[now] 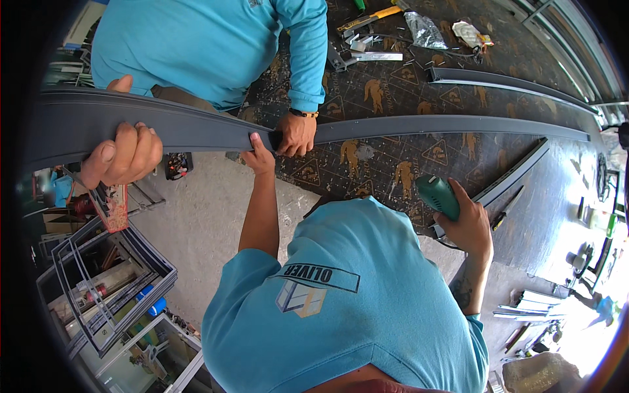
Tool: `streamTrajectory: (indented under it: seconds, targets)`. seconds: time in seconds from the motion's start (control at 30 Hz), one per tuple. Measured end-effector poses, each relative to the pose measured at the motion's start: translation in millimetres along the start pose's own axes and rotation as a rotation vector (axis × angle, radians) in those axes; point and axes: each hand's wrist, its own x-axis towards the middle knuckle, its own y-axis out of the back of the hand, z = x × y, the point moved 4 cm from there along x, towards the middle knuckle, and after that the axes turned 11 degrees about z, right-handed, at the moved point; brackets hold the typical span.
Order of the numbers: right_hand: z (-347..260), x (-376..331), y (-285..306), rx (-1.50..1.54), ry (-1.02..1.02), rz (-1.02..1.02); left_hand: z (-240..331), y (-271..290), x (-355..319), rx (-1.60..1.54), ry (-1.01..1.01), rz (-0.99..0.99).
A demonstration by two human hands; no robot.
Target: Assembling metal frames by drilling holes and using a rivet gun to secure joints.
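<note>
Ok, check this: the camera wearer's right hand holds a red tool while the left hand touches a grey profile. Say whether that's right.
Not quite: the head view shows the tool in the right hand is green, not red. The left hand does touch a grey profile.

Teal shirt: boxed dark lettering, upside down, emblem | black tabletop: triangular warning signs, orange-brown figure prints

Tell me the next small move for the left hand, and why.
Probably slide the left hand slightly leftward along the gray profile: it rests against the profile close beside the co-worker's braceleted hand, a bare stretch lies to its left, and the green tool in the right hand is clear of the profile.
</note>
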Motion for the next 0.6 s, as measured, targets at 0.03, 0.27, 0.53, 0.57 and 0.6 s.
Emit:
streamTrajectory:
  seconds: [0.03,0.27,0.53,0.57,0.6]
  targets:
    - [0.1,-0.2,0.2,0.007,0.000,0.001,1.4,-1.6,2.8,-0.002,0.002,-0.010]
    - [0.4,-2.1,0.1,0.004,-0.038,-0.010,1.1,-19.3,28.4,0.026,0.146,-0.033]
    - [9.1,-10.9,-8.0,0.019,-0.083,0.000,15.6,-24.5,41.7,0.054,0.212,-0.164]
    - [9.2,-12.2,-8.2,0.025,-0.057,0.011,18.4,-24.9,41.6,0.069,0.213,-0.143]
    - [6.9,-14.2,-8.9,0.045,-0.004,0.025,22.1,-25.8,41.9,0.064,0.171,-0.134]
